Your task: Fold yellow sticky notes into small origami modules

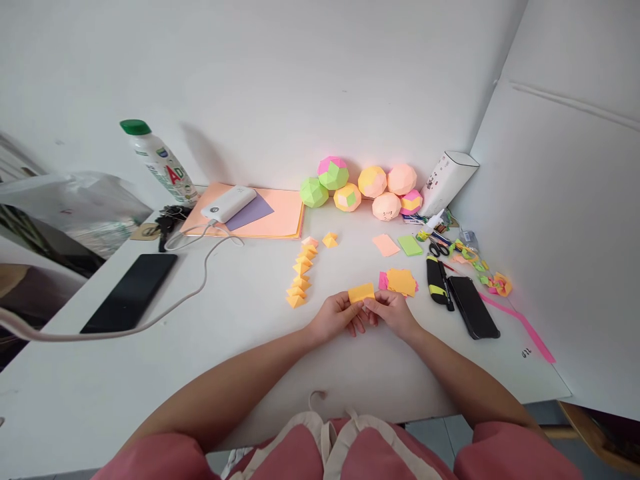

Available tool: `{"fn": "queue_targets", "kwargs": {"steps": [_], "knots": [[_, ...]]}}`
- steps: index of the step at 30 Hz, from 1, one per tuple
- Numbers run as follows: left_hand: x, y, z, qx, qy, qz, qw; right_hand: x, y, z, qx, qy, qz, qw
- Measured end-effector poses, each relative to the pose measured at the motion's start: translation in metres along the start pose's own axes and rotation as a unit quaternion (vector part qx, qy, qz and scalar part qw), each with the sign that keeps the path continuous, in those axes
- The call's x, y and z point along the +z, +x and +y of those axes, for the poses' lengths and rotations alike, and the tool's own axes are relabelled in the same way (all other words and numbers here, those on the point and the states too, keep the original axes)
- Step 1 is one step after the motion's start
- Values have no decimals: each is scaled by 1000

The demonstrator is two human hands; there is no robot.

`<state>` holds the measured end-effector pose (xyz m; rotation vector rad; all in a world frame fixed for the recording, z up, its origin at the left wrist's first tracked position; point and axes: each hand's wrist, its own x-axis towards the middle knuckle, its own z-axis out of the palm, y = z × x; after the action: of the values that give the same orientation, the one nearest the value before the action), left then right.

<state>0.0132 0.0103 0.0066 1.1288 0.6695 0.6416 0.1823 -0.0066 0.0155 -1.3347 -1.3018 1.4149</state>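
Note:
Between my two hands is a small orange paper piece [361, 293], held up by its lower corners and looking folded into a rectangle. My left hand [337, 315] pinches its left end, and my right hand [394, 311] pinches the right end, thumbs close together. Just behind my right hand lies a loose pile of orange paper squares [401, 282] with pink paper [383, 281] showing beneath. Left of my hands runs a column of folded orange paper units [301, 269]. One more folded unit [330, 239] sits apart from it.
Faceted paper balls [373, 181] line the wall. Pink [385, 245] and green paper [410, 245] lie behind the pile. Rightward are scissors [439, 249], a cutter [437, 280], a marker [446, 287] and a phone [473, 307]. A cable [205, 280] crosses the left side near another phone [131, 293].

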Motion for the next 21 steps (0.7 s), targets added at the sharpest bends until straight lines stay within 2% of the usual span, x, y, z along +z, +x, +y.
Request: {"fn": "queue_targets", "kwargs": {"steps": [5,12,21], "knots": [[4,-2,5,0,20,-6,1000,-1,0,0,-4,1,-5,1000],[2,-1,3,10,15,-5,1000,-5,1,0,-15,-14,-54,998],[5,-4,3,8,61,-2,998,-4,0,3,28,-53,-50,997]]}}
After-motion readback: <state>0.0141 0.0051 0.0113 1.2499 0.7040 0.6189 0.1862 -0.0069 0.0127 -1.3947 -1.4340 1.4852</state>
